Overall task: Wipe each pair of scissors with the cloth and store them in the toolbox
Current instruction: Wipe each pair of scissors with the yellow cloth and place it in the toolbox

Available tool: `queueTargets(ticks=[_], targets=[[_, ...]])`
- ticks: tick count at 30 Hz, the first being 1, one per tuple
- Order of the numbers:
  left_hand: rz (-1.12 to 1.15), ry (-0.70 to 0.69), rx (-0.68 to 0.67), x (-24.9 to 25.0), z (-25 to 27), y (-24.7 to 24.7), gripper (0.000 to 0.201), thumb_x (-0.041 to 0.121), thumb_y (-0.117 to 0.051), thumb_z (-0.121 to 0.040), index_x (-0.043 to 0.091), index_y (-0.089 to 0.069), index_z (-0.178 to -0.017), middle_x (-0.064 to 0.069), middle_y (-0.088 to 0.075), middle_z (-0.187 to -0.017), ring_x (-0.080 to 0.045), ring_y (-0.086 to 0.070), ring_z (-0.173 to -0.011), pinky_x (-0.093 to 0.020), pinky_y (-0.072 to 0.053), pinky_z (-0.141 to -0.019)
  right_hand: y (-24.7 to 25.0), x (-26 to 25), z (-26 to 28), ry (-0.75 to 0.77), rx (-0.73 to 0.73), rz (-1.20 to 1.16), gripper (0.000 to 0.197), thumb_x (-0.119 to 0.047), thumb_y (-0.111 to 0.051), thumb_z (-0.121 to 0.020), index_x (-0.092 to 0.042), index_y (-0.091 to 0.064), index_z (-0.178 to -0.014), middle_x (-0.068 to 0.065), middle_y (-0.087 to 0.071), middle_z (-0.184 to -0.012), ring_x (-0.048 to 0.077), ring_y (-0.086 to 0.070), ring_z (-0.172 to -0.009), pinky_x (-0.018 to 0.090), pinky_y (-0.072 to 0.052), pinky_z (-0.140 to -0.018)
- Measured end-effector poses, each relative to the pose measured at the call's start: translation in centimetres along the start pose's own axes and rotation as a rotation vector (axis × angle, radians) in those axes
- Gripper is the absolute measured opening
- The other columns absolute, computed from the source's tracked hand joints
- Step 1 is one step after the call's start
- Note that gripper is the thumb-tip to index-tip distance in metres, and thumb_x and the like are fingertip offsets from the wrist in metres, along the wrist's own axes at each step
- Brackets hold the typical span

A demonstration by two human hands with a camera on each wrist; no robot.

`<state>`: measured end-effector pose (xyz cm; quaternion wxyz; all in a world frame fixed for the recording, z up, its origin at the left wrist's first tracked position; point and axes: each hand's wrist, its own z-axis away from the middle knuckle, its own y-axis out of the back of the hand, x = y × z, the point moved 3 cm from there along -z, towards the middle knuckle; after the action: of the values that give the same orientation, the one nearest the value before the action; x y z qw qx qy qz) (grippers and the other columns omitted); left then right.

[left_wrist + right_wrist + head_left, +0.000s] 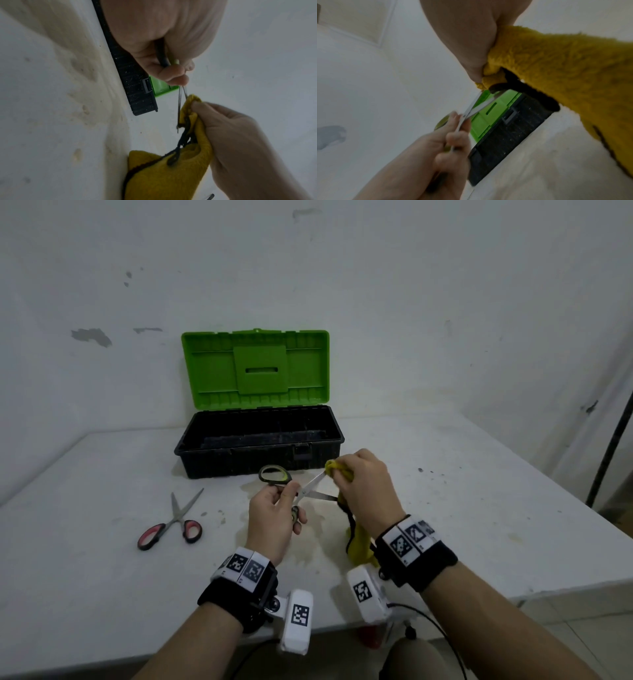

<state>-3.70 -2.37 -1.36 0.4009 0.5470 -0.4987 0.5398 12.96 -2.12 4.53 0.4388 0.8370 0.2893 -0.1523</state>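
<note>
Two pairs of scissors are present. Nearest the camera in the head view, low centre, the left hand has its fingers curled round one handle of the green-handled scissors; the other handle loop stands free above the knuckles. The blades are spread apart and point toward the right of the frame. The right hand, just right of centre, is closed on the yellow cloth and pinches a fold of it over the tip of the upper blade; the remainder of the cloth hangs below the wrist. The lower blade is bare.

Left of centre, the red-handled scissors lie flat on the white table, blades nearly closed and pointing up the frame, well apart from both hands.

Beyond the hands, centre frame, the toolbox stands with its green lid raised against the wall. Nothing can be made out inside the black tray from this angle.

Assessment: the scissors are light, rigid and sharp at edge and tip, and bare steel is likely slippery. Hold is best taken at the handles, as now. The cloth is soft and thick enough to pad the fingers; stroking from pivot to tip would keep the edge off the skin. The open blades should be closed before stowing. One pair is being wiped; neither appears stored.
</note>
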Motion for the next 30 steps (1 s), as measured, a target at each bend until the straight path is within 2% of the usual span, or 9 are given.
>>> queueTargets(ticks=[4,9,12,18,20,23,24,27,30], targets=[[0.002,-0.004,0.017,0.3,-0.1,0.1,0.023,0.023,-0.059,-0.1,0.003,-0.063,-0.089,-0.007,-0.061,-0.053,-0.02,-0.054,-0.047,-0.029,-0.043,-0.042,1.2,-0.2,-0.2,0.013,0.065,-0.026,0.016,-0.023,-0.066,-0.091,-0.015,-0.073,-0.102,-0.001,-0.057,-0.092,0.016,-0.057,-0.08,0.033,-0.052,-0.074],[0.039,-0.011,-0.024,1.0,0.2,-1.0,0.025,0.022,-0.057,-0.102,0.001,-0.061,-0.089,-0.005,-0.065,-0.069,-0.016,-0.057,-0.049,-0.027,-0.043,-0.04,-0.7,-3.2,2.2,0.163,-0.059,-0.014,0.015,-0.018,-0.064,-0.09,-0.013,-0.072,-0.102,0.003,-0.057,-0.094,0.019,-0.058,-0.08,0.032,-0.051,-0.07],[0.033,0.001,-0.027,1.1,0.5,-1.0,0.025,0.023,-0.059,-0.101,0.001,-0.061,-0.088,-0.008,-0.065,-0.071,-0.016,-0.057,-0.049,-0.027,-0.043,-0.04,-0.9,-2.6,1.9,0.138,-0.046,-0.011,0.016,-0.017,-0.064,-0.09,-0.012,-0.072,-0.103,0.004,-0.057,-0.094,0.02,-0.058,-0.079,0.033,-0.052,-0.071],[-0.009,-0.002,-0.002,0.6,0.5,-0.4,0.026,0.024,-0.059,-0.1,0.001,-0.062,-0.089,-0.016,-0.06,-0.058,-0.017,-0.053,-0.042,-0.028,-0.044,-0.041,0.8,-0.1,-0.6,-0.018,0.012,0.018,0.017,-0.024,-0.062,-0.093,-0.013,-0.073,-0.101,0.003,-0.057,-0.093,0.019,-0.057,-0.081,0.033,-0.051,-0.074],[-0.005,0.009,0.002,0.5,0.5,-0.3,0.025,0.025,-0.059,-0.1,0.003,-0.062,-0.088,-0.015,-0.061,-0.06,-0.017,-0.055,-0.045,-0.028,-0.045,-0.042,1.8,0.9,-1.4,-0.076,0.032,0.024,0.017,-0.023,-0.062,-0.092,-0.012,-0.073,-0.101,0.004,-0.057,-0.093,0.02,-0.057,-0.083,0.029,-0.049,-0.075],[0.053,0.038,0.011,0.6,0.7,-0.2,0.029,0.029,-0.058,-0.101,0.001,-0.061,-0.092,-0.015,-0.06,-0.068,-0.014,-0.057,-0.049,-0.026,-0.046,-0.043,3.7,1.1,-1.5,-0.095,0.13,-0.016,0.013,-0.025,-0.061,-0.094,-0.016,-0.068,-0.098,0.002,-0.056,-0.088,0.016,-0.054,-0.078,0.01,-0.039,-0.068],[0.084,0.048,0.016,0.8,0.8,-0.1,0.032,0.033,-0.057,-0.101,0.003,-0.061,-0.093,-0.014,-0.06,-0.072,-0.014,-0.058,-0.05,-0.027,-0.046,-0.043,4.3,0.7,-1.2,-0.077,0.162,-0.038,0.01,-0.025,-0.059,-0.094,-0.018,-0.066,-0.098,0.0,-0.055,-0.085,0.014,-0.052,-0.075,0.008,-0.036,-0.066],[0.173,0.101,0.051,1.1,0.8,-0.3,0.041,0.046,-0.047,-0.103,0.009,-0.063,-0.094,-0.007,-0.065,-0.074,-0.017,-0.059,-0.051,-0.029,-0.045,-0.043,5.4,-1.4,0.3,0.012,0.152,-0.097,0.007,-0.024,-0.053,-0.098,-0.02,-0.059,-0.1,-0.003,-0.056,-0.077,0.012,-0.052,-0.07,0.013,-0.037,-0.062],[0.208,0.135,0.081,1.1,0.7,-0.8,0.043,0.046,-0.039,-0.106,0.011,-0.062,-0.096,-0.01,-0.068,-0.076,-0.018,-0.061,-0.055,-0.029,-0.049,-0.044,4.0,-3.3,1.6,0.048,0.029,-0.107,0.007,-0.026,-0.056,-0.097,-0.02,-0.058,-0.099,-0.004,-0.059,-0.081,0.013,-0.055,-0.074,0.026,-0.046,-0.065]])
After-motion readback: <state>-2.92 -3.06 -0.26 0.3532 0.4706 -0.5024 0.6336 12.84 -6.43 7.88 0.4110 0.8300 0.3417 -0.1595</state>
